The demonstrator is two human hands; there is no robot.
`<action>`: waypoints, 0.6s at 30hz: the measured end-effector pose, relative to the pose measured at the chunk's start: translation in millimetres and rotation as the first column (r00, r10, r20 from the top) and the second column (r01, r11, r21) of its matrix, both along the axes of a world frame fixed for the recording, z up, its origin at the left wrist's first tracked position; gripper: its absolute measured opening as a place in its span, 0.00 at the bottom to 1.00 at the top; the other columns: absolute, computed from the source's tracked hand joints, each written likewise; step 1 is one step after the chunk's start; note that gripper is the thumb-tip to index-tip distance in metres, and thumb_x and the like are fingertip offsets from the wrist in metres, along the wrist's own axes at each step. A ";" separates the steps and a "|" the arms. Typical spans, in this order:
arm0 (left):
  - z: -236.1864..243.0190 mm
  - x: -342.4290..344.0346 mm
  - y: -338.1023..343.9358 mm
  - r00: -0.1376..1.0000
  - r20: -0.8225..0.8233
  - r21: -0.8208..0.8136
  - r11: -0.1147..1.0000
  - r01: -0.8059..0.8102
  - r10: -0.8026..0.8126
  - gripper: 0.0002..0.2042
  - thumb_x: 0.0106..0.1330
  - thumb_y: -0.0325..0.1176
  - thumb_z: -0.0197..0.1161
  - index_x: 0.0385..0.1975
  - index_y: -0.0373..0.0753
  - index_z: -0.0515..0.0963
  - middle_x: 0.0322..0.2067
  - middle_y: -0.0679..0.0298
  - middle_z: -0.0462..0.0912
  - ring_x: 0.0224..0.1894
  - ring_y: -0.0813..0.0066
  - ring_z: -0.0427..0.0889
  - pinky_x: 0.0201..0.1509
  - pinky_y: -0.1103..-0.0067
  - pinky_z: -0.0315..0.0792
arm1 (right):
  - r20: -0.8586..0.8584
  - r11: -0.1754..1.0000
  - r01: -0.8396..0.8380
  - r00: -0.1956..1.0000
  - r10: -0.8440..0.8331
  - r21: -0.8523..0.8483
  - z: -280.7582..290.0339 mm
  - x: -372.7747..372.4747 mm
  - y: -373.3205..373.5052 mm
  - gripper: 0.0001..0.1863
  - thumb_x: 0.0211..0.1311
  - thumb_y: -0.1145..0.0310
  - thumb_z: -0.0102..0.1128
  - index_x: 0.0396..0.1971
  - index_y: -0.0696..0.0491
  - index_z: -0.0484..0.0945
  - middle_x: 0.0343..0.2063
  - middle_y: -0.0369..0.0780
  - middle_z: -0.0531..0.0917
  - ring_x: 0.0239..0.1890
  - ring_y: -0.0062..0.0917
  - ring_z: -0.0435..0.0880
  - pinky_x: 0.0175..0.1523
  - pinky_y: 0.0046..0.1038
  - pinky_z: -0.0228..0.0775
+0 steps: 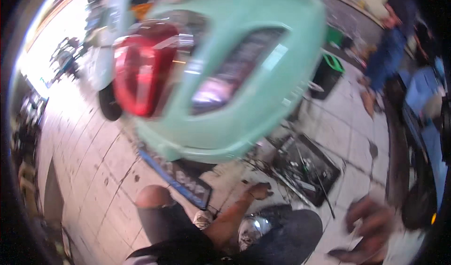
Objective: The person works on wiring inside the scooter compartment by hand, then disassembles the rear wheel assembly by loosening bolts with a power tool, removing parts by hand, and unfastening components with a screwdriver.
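The mint-green rear body of a scooter [277, 91] fills the upper middle, with a red tail light [145, 72] on its left. A plate [181, 180] hangs under it. My left hand [260, 190] is low beneath the body, beside a black tray [324, 166] with small parts; motion smears its fingers, and whatever they may touch cannot be made out. A long thin dark rod [323, 185] lies across the tray. At the lower right my right hand [371, 229] is raised and blurred, fingers apart from the thumb, nothing visible between them. A shiny rounded metal part [253, 228] shows between my knees.
A black bin with a green rim [334, 64] stands beyond the scooter. Another person [387, 53] is at the upper right. A blue vehicle [427, 105] borders the right side. Whitish tiles [103, 171] cover the floor; parked motorbikes [66, 58] are at the far left.
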State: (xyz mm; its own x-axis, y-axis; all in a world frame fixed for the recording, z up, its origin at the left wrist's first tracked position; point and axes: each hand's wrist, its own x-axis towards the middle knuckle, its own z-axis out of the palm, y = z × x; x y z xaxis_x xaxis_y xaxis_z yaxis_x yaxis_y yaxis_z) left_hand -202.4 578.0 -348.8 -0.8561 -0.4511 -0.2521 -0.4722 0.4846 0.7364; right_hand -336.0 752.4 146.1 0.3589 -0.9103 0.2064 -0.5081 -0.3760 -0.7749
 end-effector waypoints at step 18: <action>141.5 10.5 -6.6 0.991 -0.062 -0.153 0.982 0.109 -0.120 0.21 0.65 0.49 0.51 0.41 0.35 0.76 0.39 0.46 0.78 0.43 0.49 0.77 0.46 0.61 0.70 | -0.369 0.723 -0.287 0.708 0.602 0.629 24.9 86.6 -1.8 0.32 0.51 0.68 0.59 0.58 0.57 0.62 0.49 0.51 0.73 0.50 0.44 0.75 0.48 0.38 0.71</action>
State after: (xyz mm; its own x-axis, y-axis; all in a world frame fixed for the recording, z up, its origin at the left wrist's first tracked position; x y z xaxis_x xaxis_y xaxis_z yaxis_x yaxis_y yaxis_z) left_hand -191.8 571.4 -207.4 -0.9177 -0.3767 -0.1265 -0.3564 0.6392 0.6815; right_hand -249.4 750.6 171.0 0.6485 -0.5117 -0.5636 -0.7519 -0.3150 -0.5791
